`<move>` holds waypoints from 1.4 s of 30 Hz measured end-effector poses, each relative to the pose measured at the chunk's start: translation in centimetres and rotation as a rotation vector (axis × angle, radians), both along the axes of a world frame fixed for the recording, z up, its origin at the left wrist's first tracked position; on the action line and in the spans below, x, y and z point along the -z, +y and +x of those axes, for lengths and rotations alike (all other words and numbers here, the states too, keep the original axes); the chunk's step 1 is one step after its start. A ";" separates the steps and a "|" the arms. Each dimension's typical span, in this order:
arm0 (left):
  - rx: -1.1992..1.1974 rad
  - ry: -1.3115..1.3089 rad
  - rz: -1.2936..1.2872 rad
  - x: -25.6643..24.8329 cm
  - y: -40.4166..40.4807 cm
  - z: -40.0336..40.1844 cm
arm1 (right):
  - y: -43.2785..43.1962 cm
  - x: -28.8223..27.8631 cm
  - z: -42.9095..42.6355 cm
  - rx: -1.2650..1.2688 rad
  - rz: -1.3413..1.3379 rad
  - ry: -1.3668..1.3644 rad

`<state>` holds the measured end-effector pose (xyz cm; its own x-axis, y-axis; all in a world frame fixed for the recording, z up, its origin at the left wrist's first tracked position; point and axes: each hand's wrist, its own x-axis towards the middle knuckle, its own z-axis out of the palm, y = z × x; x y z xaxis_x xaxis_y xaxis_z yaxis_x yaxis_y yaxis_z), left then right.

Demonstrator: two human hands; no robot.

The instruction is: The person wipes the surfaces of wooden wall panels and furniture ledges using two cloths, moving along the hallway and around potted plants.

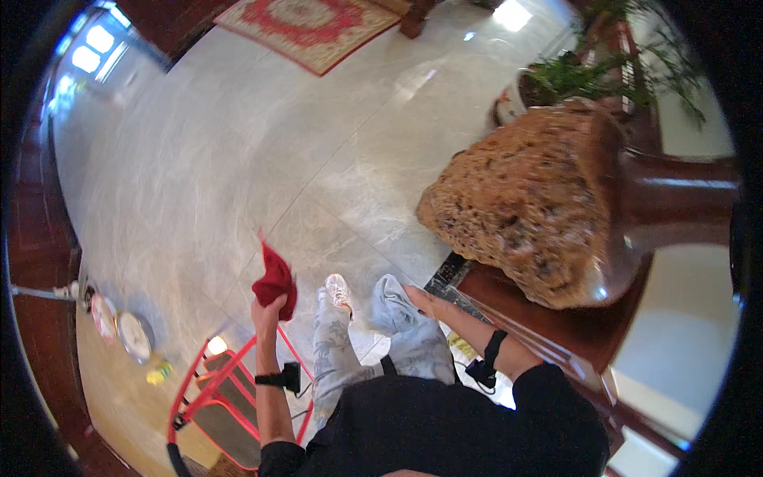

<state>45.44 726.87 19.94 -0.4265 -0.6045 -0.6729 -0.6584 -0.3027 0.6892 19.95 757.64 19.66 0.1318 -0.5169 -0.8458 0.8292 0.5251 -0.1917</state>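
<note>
My left hand (269,310) grips a crumpled red cloth (275,280), whose pointed end sticks up away from me. On the other side, my right hand (422,299) holds a light grey-blue cloth (393,307) bunched in front of my right leg; most of its fingers are hidden. To the left of my legs stands a red-framed folding step ladder (222,387) with dark treads, just below my left hand. Close to my right forearm rises a large brown piece of pitted, burl-like wood (524,203) with a smooth, glossy side.
A dark wooden base (536,316) with a black edge lies under the burl. Behind it is a potted green plant (512,104). A red-and-cream rug (322,36) lies ahead on the tiled floor (208,155). Two basins (135,337) and a yellow item (159,374) are at the left.
</note>
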 end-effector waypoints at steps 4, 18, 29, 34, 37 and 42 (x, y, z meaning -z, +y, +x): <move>-0.390 0.473 0.356 -15.3 -1.9 -1.0 | -1.5 -10.8 -1.4 0.181 -0.079 0.092; 0.092 0.683 0.370 -24.4 -9.5 -23.2 | -9.2 -18.6 -6.0 0.476 -0.009 0.384; 0.515 0.393 -0.602 -28.7 -23.1 -38.7 | -21.1 -21.3 -23.9 0.364 -0.167 0.901; 0.229 0.501 -0.196 -26.2 -32.2 -42.9 | -24.3 -21.3 -30.2 0.243 0.125 1.315; -0.017 0.631 0.424 -26.3 -34.6 -48.0 | -25.1 -20.6 -33.2 0.111 0.446 1.227; 0.171 0.477 0.403 -19.5 -41.7 -60.2 | -28.1 -24.2 -36.3 0.851 0.550 1.160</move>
